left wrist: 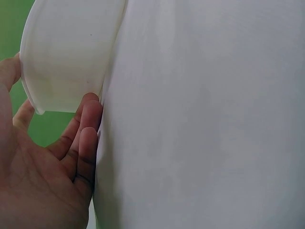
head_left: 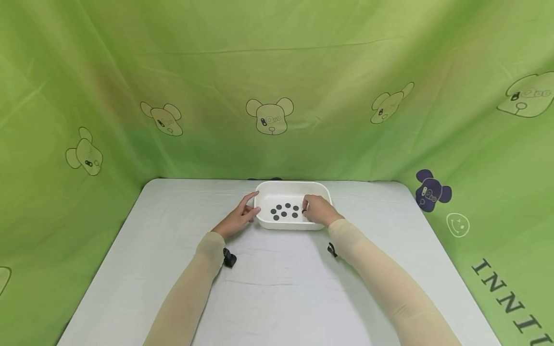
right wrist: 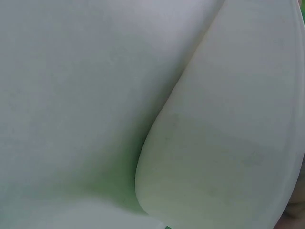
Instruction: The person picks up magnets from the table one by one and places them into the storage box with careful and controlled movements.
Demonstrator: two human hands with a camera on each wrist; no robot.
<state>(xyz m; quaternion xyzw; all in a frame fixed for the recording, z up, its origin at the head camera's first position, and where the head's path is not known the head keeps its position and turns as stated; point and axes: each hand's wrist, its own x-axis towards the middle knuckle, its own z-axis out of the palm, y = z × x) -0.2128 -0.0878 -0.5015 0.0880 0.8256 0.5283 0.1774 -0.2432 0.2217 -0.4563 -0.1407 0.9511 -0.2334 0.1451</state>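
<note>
A white plastic tub [head_left: 285, 226] stands near the far edge of the table, with several flat dark grey discs [head_left: 283, 214] lying spread over its bottom. My left hand [head_left: 235, 218] is at the tub's left end, index finger and thumb touching the rim. In the left wrist view, the other fingers of that hand [left wrist: 52, 157] lie loosely bent beside the tub's outer wall [left wrist: 71, 57]. Reaching over the near right rim, my right hand [head_left: 319, 210] pinches a dark disc [head_left: 304, 211] inside the tub. The right wrist view shows mainly the tub's outer wall [right wrist: 224, 133].
A white cloth covers the table [head_left: 277, 288]. Green curtains [head_left: 216, 62] printed with bear heads hang behind and along both sides. A small black device [head_left: 229, 258] is on the left wrist, and another black piece [head_left: 332, 250] is at the right wrist.
</note>
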